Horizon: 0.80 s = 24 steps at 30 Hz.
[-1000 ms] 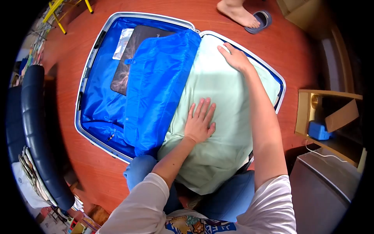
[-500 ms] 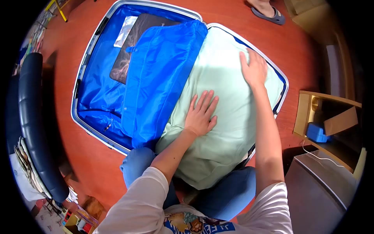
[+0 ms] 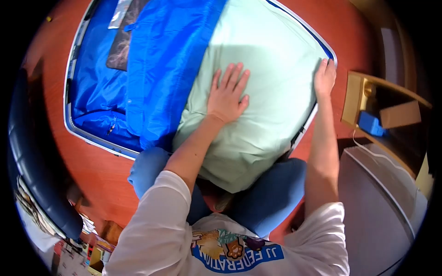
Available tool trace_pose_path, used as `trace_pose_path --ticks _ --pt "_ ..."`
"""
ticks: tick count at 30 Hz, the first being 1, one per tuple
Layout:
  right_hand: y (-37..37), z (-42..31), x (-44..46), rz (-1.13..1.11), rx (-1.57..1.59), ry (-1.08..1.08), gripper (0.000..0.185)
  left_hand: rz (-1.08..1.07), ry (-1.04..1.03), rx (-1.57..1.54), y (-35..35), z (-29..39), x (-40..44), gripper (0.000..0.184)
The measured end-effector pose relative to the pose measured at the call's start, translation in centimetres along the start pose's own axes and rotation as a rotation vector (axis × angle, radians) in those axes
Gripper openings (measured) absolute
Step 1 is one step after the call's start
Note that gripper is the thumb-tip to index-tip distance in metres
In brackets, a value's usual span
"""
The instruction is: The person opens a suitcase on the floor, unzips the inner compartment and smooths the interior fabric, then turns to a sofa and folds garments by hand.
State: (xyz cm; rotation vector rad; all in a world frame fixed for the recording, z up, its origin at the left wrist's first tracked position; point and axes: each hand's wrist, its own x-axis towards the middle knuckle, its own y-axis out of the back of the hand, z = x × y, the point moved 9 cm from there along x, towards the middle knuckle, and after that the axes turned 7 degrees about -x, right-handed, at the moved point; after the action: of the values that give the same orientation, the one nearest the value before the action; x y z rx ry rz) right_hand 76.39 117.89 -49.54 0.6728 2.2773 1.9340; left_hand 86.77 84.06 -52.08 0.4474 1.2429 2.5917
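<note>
An open suitcase (image 3: 335,50) with a silver rim lies on the floor before my crossed legs. Pale green fabric (image 3: 262,119), bulky and slightly wrinkled, fills its right half and spills over the near edge. My left hand (image 3: 227,95) rests flat on that fabric, fingers spread. At the right rim is my right hand (image 3: 325,79), its fingers stretched out along the fabric's edge and holding nothing visible. The left half has a blue lining and a blue divider flap (image 3: 161,69). Partly under the flap lies a dark patterned flat item (image 3: 119,51), beside a silvery packet (image 3: 119,14).
To the right stand a wooden shelf unit (image 3: 352,96) with a blue object (image 3: 371,124) inside and a grey cabinet-like box (image 3: 368,198) with a white cable. A dark padded seat (image 3: 34,170) is at the left, papers near it. The floor (image 3: 92,177) is reddish.
My right hand has moved from the top of the fabric outward to the suitcase's right rim. My left hand stays flat on the fabric. The view has shifted, and the other person's foot is out of sight.
</note>
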Motion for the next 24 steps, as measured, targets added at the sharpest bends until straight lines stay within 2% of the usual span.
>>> trace_pose_path --ticks 2,4,5,6,8,12,24 --pt "3.9 -2.8 -4.6 0.155 0.078 0.011 0.059 -0.009 -0.016 -0.019 -0.2 0.4 -0.1 0.07" --pt "4.0 -5.4 -9.3 0.08 0.162 -0.05 0.06 0.024 -0.002 0.023 0.0 0.3 0.1 0.07" --pt "2.2 -6.2 -11.3 -0.032 0.05 -0.067 0.063 0.032 -0.009 0.033 -0.1 0.4 0.1 0.069" --pt "1.9 -7.1 -12.8 -0.009 -0.074 -0.032 0.065 0.02 -0.031 0.025 -0.3 0.6 0.0 0.069" --pt "1.0 -6.6 -12.1 -0.051 0.039 -0.072 0.066 0.057 -0.035 0.061 0.2 0.8 0.2 0.067" --pt "0.2 -5.9 -11.3 -0.067 0.028 -0.072 0.069 0.088 -0.054 0.084 0.2 1.2 0.2 0.065" --pt "-1.6 -4.2 -10.9 -0.077 0.097 -0.044 0.073 0.009 -0.095 0.156 0.1 3.7 -1.1 0.069"
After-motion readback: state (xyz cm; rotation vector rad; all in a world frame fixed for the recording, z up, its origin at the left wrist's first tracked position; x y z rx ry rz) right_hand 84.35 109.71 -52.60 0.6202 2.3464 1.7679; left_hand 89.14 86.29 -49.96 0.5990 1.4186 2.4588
